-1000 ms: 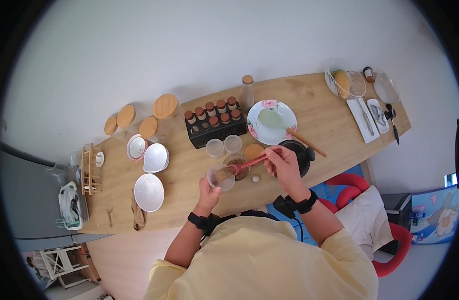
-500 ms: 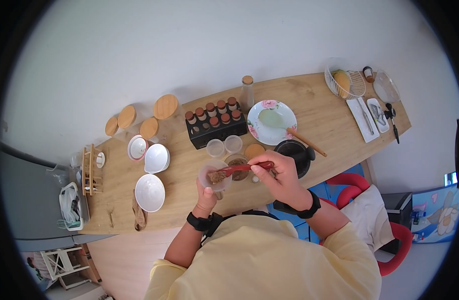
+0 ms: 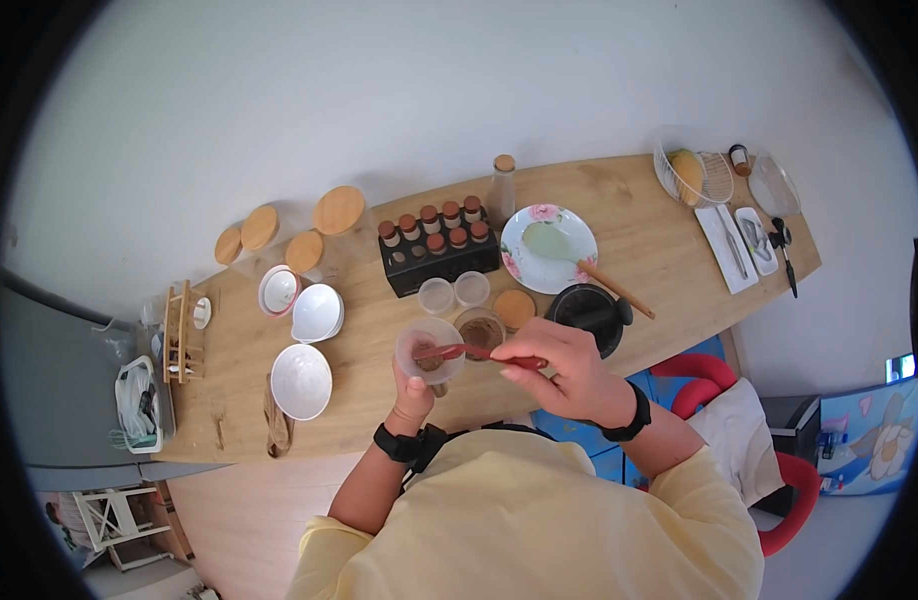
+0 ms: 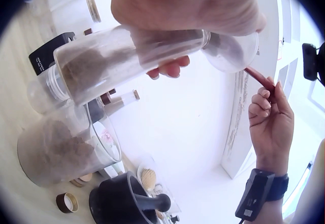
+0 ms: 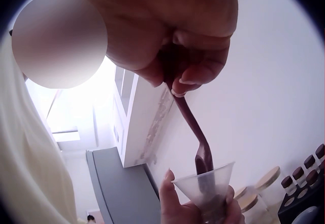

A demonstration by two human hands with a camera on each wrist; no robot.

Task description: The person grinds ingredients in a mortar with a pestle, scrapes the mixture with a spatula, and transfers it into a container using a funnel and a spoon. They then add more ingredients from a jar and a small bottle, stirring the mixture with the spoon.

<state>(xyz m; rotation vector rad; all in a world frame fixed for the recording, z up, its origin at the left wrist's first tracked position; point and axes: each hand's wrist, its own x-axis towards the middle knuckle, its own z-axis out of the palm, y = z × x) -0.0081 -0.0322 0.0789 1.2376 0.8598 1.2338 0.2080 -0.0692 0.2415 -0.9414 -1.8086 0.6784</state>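
Note:
My left hand grips a clear glass bottle with brown powder inside. A translucent funnel sits in the bottle's mouth, with some brown powder in it in the head view. My right hand pinches the handle of a dark red spoon, whose bowl dips into the funnel. Just beyond the hands stands a wide glass jar of brown powder. In the left wrist view a small cap lies beside that jar.
Near my right hand are a black mortar and a round wooden lid. Behind stand a black spice rack, two small clear cups and a floral plate bearing a spatula. White bowls are at left.
My right hand has lowered and turned, and the spoon has gone from beside the funnel's edge to down inside it. The funnel and bottle have shifted slightly left and become more upright.

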